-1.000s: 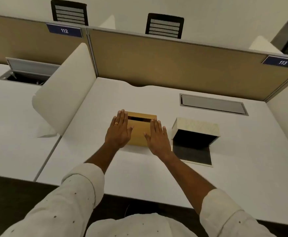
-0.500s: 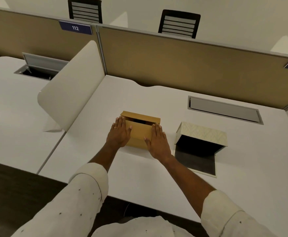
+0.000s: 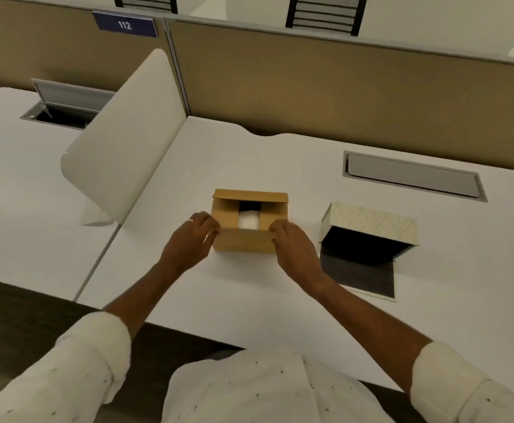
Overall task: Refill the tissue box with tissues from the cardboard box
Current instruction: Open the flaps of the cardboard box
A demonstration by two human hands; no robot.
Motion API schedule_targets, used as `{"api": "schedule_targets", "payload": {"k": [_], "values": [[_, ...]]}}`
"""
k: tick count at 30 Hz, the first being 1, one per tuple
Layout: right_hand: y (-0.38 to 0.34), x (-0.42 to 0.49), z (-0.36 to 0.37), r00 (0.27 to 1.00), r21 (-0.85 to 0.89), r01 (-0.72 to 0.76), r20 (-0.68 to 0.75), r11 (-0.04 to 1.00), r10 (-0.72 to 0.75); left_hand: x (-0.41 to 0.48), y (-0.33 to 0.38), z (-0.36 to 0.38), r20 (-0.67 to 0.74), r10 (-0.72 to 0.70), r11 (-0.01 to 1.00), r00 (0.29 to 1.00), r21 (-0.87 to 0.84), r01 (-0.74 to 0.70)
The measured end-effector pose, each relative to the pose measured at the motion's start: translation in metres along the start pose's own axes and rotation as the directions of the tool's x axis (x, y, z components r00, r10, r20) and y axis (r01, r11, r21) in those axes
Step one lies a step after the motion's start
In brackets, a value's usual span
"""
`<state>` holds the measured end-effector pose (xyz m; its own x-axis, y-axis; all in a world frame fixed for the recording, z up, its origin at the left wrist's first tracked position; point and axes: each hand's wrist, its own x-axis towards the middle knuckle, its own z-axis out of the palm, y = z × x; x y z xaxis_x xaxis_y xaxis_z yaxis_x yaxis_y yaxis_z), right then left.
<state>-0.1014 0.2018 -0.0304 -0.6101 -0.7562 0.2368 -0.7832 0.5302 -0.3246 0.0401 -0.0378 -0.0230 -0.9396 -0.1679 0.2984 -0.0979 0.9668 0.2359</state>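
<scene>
A small brown cardboard box (image 3: 243,241) sits on the white desk (image 3: 249,294) in front of me, its top flaps partly open. White tissues (image 3: 248,221) show through the gap between the side flaps. My left hand (image 3: 193,244) grips the box's near left corner, fingers curled. My right hand (image 3: 292,245) grips the near right corner the same way. To the right stands the cream patterned tissue box (image 3: 371,222), lying open with a dark empty inside and its dark flap (image 3: 362,276) flat on the desk.
A white curved divider (image 3: 121,141) rises at the left of the desk. A tan partition (image 3: 341,87) closes the back. A grey cable hatch (image 3: 411,177) lies in the desk behind the tissue box. Another desk extends to the left.
My hands slid off the top of the cardboard box to its near corners. The near flap has folded down and the tissues inside now show.
</scene>
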Motion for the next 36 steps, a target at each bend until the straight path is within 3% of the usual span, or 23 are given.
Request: {"api": "schedule_targets", "payload": {"k": [4, 8, 11, 17, 22, 28, 36], "values": [[0.006, -0.037, 0.021, 0.991, 0.000, 0.080, 0.108, 0.997, -0.080, -0.036, -0.011, 0.014, 0.090, 0.143, 0.989, 0.986, -0.040, -0.140], [0.009, -0.053, 0.043, 0.929, -0.055, 0.150, 0.348, 0.987, -0.122, -0.056, -0.017, 0.030, 0.210, 0.126, 0.992, 0.970, 0.004, -0.129], [0.010, -0.045, 0.043, 0.943, -0.121, 0.175, 0.307, 0.977, -0.130, -0.046, -0.018, 0.034, 0.203, 0.096, 0.995, 0.974, 0.011, -0.101], [0.006, 0.018, 0.029, 0.968, -0.162, 0.202, 0.186, 0.966, -0.171, 0.018, -0.013, 0.025, 0.238, 0.160, 0.979, 0.958, 0.085, -0.184], [0.000, 0.060, 0.024, 0.924, -0.171, 0.238, 0.342, 0.956, -0.169, 0.059, -0.010, 0.021, 0.363, 0.225, 0.962, 0.904, 0.065, -0.266], [0.005, 0.076, 0.021, 0.883, -0.221, 0.306, 0.429, 0.926, -0.189, 0.079, -0.008, 0.030, 0.551, 0.122, 0.977, 0.826, 0.079, -0.197], [0.000, 0.085, 0.015, 0.905, -0.188, 0.183, 0.416, 0.965, -0.091, 0.087, -0.012, 0.023, 0.371, 0.255, 0.936, 0.893, 0.138, -0.324]]}}
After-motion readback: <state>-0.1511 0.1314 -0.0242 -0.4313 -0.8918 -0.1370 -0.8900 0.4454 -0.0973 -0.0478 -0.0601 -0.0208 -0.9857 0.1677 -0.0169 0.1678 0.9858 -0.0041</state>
